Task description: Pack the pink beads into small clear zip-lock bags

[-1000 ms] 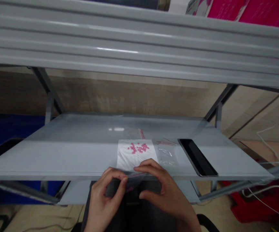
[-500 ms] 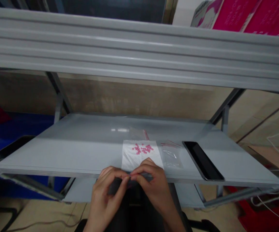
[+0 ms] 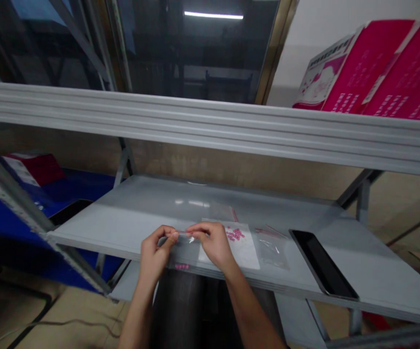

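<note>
Between my two hands hangs a small clear zip bag (image 3: 182, 252), held at its top edge over the shelf's front. Several small pink pieces, like beads or tablets, show at the bag's bottom. My left hand (image 3: 156, 246) pinches the left corner between thumb and fingers. My right hand (image 3: 215, 244) is closed on the right side of the same edge and covers part of a white paper sheet (image 3: 246, 254). More pink pieces (image 3: 236, 234) lie in a loose cluster on that sheet, some possibly hidden behind the right hand.
Right of the sheet lies a flat clear zip bag (image 3: 273, 249), and another clear bag (image 3: 221, 211) lies behind it. A black phone or tablet (image 3: 322, 264) rests at the right of the grey shelf (image 3: 122, 220). Above runs a metal beam (image 3: 195, 118) with pink boxes (image 3: 369, 72) on top.
Both hands have risen from below the shelf edge, moving up and left relative to the sheet. The bag now hangs visibly stretched between them. The head view has tilted upward.
</note>
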`<state>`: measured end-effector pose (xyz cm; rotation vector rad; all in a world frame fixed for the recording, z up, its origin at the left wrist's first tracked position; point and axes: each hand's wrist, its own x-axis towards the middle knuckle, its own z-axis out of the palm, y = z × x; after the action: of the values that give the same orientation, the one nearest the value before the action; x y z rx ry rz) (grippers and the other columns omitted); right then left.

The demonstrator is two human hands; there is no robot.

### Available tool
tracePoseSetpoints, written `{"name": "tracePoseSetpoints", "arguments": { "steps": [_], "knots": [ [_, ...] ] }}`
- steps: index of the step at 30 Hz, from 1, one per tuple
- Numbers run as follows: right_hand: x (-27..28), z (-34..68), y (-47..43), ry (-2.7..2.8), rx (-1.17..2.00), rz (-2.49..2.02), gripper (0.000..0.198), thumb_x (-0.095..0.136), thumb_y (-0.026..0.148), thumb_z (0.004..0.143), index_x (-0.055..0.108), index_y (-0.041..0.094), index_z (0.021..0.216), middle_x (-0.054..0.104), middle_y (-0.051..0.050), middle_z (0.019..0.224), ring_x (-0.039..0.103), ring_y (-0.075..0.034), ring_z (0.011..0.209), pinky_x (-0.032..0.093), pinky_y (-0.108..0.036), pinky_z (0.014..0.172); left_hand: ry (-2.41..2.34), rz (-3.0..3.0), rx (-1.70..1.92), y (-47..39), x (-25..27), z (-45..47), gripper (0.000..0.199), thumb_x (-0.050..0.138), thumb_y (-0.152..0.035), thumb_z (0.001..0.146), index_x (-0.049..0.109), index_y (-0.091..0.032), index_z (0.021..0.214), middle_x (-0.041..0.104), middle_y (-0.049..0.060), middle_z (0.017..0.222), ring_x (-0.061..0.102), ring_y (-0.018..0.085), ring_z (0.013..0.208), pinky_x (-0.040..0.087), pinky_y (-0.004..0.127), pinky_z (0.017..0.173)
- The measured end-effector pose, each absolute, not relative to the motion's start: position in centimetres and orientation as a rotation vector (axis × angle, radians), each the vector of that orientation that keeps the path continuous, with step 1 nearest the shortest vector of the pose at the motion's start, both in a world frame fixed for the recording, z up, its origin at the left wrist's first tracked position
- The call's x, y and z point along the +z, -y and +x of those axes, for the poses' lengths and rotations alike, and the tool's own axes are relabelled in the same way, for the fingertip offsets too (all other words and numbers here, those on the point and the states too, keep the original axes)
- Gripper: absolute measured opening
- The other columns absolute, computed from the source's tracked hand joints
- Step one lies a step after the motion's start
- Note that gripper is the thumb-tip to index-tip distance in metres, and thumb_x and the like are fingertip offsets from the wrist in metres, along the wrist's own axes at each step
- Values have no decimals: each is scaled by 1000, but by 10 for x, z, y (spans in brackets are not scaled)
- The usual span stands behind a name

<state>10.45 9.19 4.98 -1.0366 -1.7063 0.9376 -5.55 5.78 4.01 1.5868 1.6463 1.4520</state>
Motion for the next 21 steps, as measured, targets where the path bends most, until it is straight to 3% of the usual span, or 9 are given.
{"name": "tracePoseSetpoints", "arguments": {
  "steps": [4,9,16,19,21],
  "knots": [
    [39,93,-126,1774,829,-1090,34,51,0,72,78,17,83,78,-8,85,73,-22,81,55,-31,77,-1720,1633,1397,-93,26,-61,26,53,-41,75,63,-18,70,68,3,64,63,20,62,47,27,60],
    [31,97,-145,1855,689,-1121,43,45,-5,66,78,17,83,77,-9,88,72,-24,87,53,-34,84,-1827,1773,1317,-109,15,-57,21,51,-35,81,64,-19,76,70,4,70,64,20,66,45,27,63],
    [36,135,-106,1845,537,-1050,48,39,-2,73,74,16,100,73,-9,107,65,-21,104,48,-38,98,-1950,1911,1236,-110,8,-56,23,51,-32,84,68,-18,90,70,4,70,64,21,63,46,29,62],
    [30,177,-80,1785,409,-1048,44,38,2,76,72,18,99,73,-8,104,64,-22,102,49,-39,95,-1997,1947,1313,-105,10,-53,33,51,-34,84,66,-13,105,71,13,93,65,28,84,50,39,78],
    [24,209,-64,1715,238,-1100,41,40,4,77,72,18,99,73,-8,102,64,-23,101,49,-40,94,-1992,1974,1396,-100,15,-41,40,50,-35,86,61,-10,115,65,19,112,59,33,103,44,48,92]
  ]
}}
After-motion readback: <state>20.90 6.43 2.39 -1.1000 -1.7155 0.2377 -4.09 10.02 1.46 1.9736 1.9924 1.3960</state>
